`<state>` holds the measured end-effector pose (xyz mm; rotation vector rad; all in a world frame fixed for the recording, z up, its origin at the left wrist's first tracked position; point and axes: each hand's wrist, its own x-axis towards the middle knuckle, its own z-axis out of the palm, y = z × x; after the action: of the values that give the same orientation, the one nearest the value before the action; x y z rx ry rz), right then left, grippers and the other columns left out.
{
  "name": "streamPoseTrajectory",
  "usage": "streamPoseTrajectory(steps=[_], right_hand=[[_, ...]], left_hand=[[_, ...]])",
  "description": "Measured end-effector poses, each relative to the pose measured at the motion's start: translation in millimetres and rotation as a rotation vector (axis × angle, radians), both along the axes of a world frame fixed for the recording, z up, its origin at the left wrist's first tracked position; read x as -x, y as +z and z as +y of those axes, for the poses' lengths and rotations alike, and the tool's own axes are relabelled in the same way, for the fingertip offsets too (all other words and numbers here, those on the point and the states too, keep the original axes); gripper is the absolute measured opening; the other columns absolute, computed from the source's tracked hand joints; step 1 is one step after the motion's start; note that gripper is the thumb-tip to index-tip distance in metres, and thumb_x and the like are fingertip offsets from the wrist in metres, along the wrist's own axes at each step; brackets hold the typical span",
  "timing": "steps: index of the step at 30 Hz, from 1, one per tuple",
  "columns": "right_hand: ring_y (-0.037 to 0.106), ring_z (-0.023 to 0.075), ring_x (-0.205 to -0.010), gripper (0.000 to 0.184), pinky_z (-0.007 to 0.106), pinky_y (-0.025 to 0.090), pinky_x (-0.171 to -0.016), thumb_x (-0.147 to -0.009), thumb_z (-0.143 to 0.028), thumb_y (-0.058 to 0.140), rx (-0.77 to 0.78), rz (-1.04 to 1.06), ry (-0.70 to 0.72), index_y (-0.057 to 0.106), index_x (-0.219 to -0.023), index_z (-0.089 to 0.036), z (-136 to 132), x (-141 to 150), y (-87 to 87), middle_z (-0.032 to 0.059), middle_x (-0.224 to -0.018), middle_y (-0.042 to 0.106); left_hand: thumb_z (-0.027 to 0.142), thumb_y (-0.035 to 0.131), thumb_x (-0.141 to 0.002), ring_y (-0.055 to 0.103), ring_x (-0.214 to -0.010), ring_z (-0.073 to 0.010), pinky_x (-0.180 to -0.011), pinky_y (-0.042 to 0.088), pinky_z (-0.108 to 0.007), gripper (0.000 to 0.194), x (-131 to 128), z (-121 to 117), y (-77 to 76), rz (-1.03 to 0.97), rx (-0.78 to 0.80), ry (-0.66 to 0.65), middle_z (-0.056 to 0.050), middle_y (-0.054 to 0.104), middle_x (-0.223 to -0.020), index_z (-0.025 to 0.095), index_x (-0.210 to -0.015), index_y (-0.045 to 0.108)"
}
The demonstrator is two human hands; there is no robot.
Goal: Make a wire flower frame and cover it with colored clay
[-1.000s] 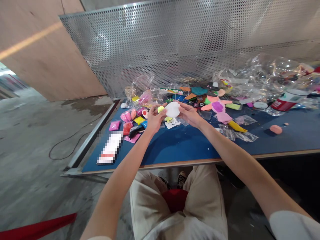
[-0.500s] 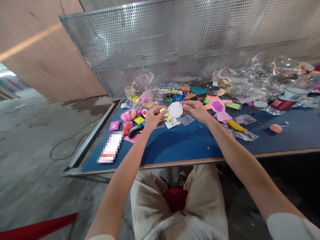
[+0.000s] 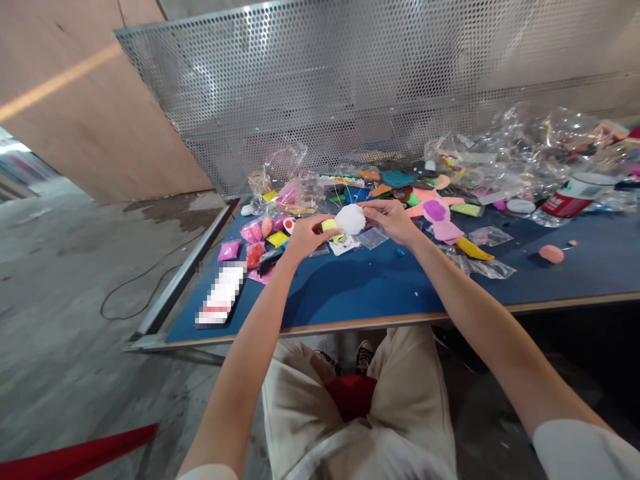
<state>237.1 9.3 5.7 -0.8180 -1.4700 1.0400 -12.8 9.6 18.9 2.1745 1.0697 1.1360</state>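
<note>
A white, rounded, flat piece [image 3: 351, 220], seemingly modelling clay, is held above the table between my two hands. My left hand [image 3: 310, 235] is closed on a light yellow piece [image 3: 329, 226] that meets the white piece's left edge. Whether the two are joined I cannot tell. The fingers of my right hand [image 3: 389, 218] pinch the white piece's right edge. Thin wires or sticks [image 3: 350, 190] rise just behind it. Below my hands lie a clear plastic bag [image 3: 373, 238] and a white patterned wrapper [image 3: 344, 247].
Packets of coloured clay [image 3: 256, 255] and a pixelated rectangular object [image 3: 221, 293] lie at left on the blue table [image 3: 360, 293]. A pink-and-purple clay shape [image 3: 436, 212], crumpled plastic and a red-labelled tub [image 3: 575, 197] are at right. Behind stands a perforated metal panel [image 3: 320, 80].
My left fingers have shifted slightly, and the yellow piece now shows as one block against the white piece. My right hand has barely moved.
</note>
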Motion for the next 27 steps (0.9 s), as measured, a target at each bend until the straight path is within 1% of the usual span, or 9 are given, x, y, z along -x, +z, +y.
streamPoseTrajectory(steps=[3,5,7,9,12,17,19,23,27], right_hand=[[0.075,0.021,-0.086,0.052,0.037,0.065,-0.08,-0.073,-0.064,0.084,-0.032,-0.034,0.025,0.083,-0.106,-0.024,-2.8,0.2,1.5,0.0055,-0.101,0.082],[0.076,0.0218,-0.089,0.052,0.037,0.065,-0.081,-0.072,-0.06,0.087,-0.052,-0.048,0.046,0.082,-0.11,-0.024,-3.5,0.8,1.3,0.0057,-0.102,0.082],[0.077,0.0224,-0.091,0.051,0.037,0.065,-0.083,-0.07,-0.054,0.09,-0.07,-0.054,0.055,0.082,-0.11,-0.023,-2.8,1.5,0.0,0.0061,-0.103,0.083],[0.077,0.0225,-0.092,0.047,0.037,0.065,-0.084,-0.07,-0.049,0.09,-0.081,-0.058,0.048,0.082,-0.108,-0.023,-1.1,2.2,-2.0,0.0066,-0.106,0.082],[0.077,0.0225,-0.092,0.043,0.038,0.066,-0.083,-0.071,-0.046,0.09,-0.079,-0.057,0.028,0.083,-0.106,-0.023,1.5,2.4,-4.8,0.0071,-0.106,0.082],[0.077,0.0221,-0.089,0.041,0.039,0.066,-0.083,-0.074,-0.043,0.088,-0.071,-0.059,0.031,0.082,-0.108,-0.021,1.3,2.0,-5.4,0.0079,-0.103,0.083],[0.078,0.0223,-0.09,0.04,0.04,0.066,-0.085,-0.075,-0.042,0.087,-0.07,-0.063,0.047,0.082,-0.108,-0.021,0.3,2.6,-4.8,0.0077,-0.102,0.083],[0.078,0.0231,-0.094,0.04,0.039,0.065,-0.087,-0.075,-0.043,0.087,-0.074,-0.068,0.065,0.082,-0.107,-0.021,0.5,2.9,-4.7,0.0073,-0.103,0.082],[0.078,0.0237,-0.094,0.049,0.037,0.065,-0.083,-0.074,-0.044,0.088,-0.039,-0.128,0.08,0.079,-0.116,-0.021,3.7,-1.1,-6.2,0.0078,-0.105,0.082]], left_hand=[[0.053,0.076,-0.086,0.066,-0.077,-0.0196,-0.077,0.049,-0.028,0.037,0.7,4.0,-0.8,0.158,-0.067,-0.019,-0.006,0.076,-0.083,0.018,-0.097,0.079],[0.058,0.07,-0.091,0.064,-0.075,-0.0196,-0.076,0.047,-0.029,0.042,0.2,7.0,-2.5,0.24,-0.099,-0.026,-0.006,0.076,-0.082,0.017,-0.096,0.078],[0.062,0.063,-0.093,0.061,-0.071,-0.0188,-0.073,0.046,-0.029,0.048,-0.1,8.5,-3.9,0.273,-0.116,-0.031,-0.005,0.074,-0.078,0.016,-0.094,0.077],[0.066,0.059,-0.095,0.059,-0.067,-0.0176,-0.069,0.044,-0.029,0.053,0.1,7.7,-4.3,0.259,-0.104,-0.035,-0.003,0.071,-0.071,0.016,-0.09,0.077],[0.068,0.057,-0.094,0.054,-0.06,-0.0156,-0.063,0.041,-0.028,0.056,0.6,4.2,-3.9,0.199,-0.029,-0.033,-0.001,0.065,-0.061,0.017,-0.085,0.076],[0.067,0.065,-0.088,0.05,-0.054,-0.0128,-0.057,0.039,-0.026,0.052,-0.7,0.3,-1.9,0.123,0.11,-0.123,0.0,0.063,-0.061,0.016,-0.087,0.075],[0.068,0.063,-0.087,0.049,-0.053,-0.0121,-0.056,0.038,-0.025,0.052,-1.9,-0.7,-1.2,0.12,0.11,-0.148,0.001,0.062,-0.059,0.017,-0.079,0.071],[0.072,0.059,-0.089,0.047,-0.051,-0.0112,-0.053,0.036,-0.024,0.06,-3.9,-1.7,-1.7,0.117,0.101,-0.123,0.002,0.058,-0.053,0.018,-0.063,0.06],[0.074,0.058,-0.088,0.047,-0.05,-0.0112,-0.053,0.036,-0.025,0.061,-4.3,0.9,-4.1,0.031,0.126,-0.077,0.002,0.056,-0.053,0.018,-0.066,0.06]])
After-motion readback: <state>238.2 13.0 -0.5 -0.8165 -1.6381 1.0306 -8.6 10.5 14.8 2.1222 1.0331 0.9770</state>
